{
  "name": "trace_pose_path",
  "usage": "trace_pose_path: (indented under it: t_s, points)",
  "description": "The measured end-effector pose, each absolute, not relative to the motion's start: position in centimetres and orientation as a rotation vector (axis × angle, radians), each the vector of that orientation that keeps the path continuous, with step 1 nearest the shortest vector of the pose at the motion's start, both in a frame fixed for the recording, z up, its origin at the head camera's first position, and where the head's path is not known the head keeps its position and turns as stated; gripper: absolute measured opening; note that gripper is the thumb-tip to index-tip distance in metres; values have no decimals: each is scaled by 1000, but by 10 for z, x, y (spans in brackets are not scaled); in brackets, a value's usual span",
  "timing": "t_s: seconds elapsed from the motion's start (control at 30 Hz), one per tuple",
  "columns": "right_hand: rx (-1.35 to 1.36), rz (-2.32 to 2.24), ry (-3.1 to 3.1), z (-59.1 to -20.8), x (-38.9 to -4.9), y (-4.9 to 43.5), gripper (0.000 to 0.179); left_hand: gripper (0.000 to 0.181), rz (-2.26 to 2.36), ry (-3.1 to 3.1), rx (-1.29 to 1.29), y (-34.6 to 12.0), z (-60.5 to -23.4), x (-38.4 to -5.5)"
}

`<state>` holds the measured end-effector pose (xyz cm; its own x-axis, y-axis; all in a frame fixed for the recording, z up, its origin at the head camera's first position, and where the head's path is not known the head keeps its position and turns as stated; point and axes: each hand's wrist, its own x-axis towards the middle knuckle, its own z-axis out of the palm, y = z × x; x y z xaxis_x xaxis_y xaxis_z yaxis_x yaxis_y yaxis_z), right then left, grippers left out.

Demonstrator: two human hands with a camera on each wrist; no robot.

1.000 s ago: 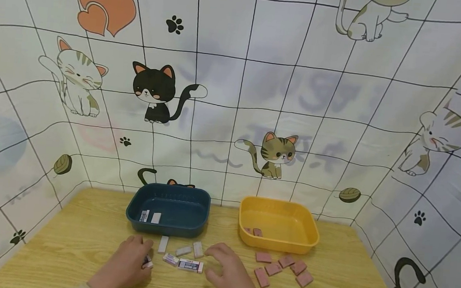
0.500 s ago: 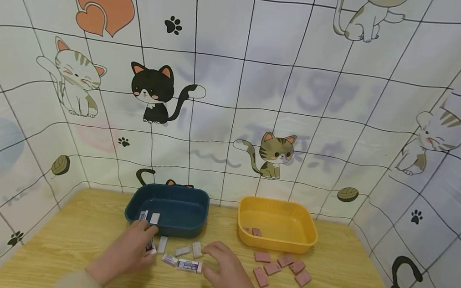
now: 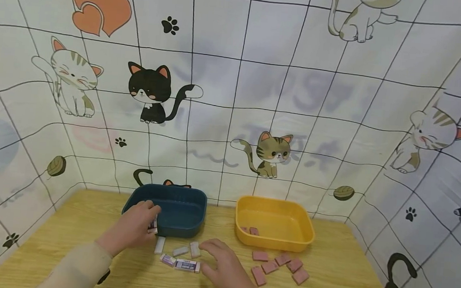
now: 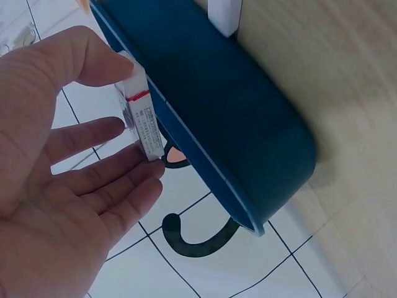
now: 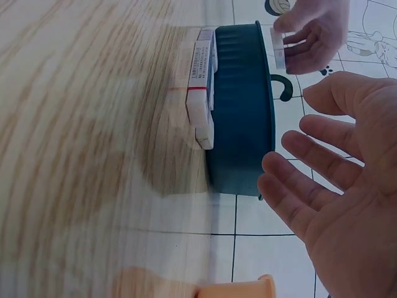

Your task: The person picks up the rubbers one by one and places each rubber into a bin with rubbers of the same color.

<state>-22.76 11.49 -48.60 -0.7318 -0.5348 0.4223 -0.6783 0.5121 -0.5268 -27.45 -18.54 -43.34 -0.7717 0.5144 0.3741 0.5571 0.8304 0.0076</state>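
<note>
- At the near left corner of the blue tub (image 3: 179, 231), the left hand (image 3: 134, 225) pinches an eraser (image 4: 141, 115) in a printed sleeve between thumb and fingers, tilted beside the rim; whether it touches the rim is unclear.
- Nearer the middle, the right hand (image 3: 225, 267) hangs low with its fingers loosely apart, just beside a group of white and printed pieces.
- Pale sleeves (image 3: 80, 263) cover both forearms.
- In front of the blue tub lie three plain white blocks (image 3: 159, 245) and two printed pieces, a short one (image 3: 168, 260) and a longer one (image 3: 188, 265) end to end.
- Farther right, six pink blocks (image 3: 258, 275) lie scattered before the yellow tub (image 3: 283, 243); two pink pieces (image 3: 254, 231) sit inside it, toward its near left corner.
- Beneath everything runs a surface (image 3: 338, 281) of light yellowish wood grain, both tubs standing near its back edge, well apart.
- Around it, a white covering (image 3: 212, 115) with wavy black grid lines rises behind and on both sides, printed with cats (image 3: 150, 86), paw prints (image 3: 170, 25), orange hearts (image 3: 102, 10) and striped green ovals (image 3: 56, 166); faint bluish marks shade the back.
</note>
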Motion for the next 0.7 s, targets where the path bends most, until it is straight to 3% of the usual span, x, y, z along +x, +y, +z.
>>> trace_pose_path:
  t_s: [0.2,0.7]
  points:
    - [1026,1001,-2555,-484,-226,116,35,47,-204,-2750,-787,-182,-423,-296]
    - [1024,1032,-2630,-486,-221,115,33,37,-291,-3049,-758,-168,-424,-343]
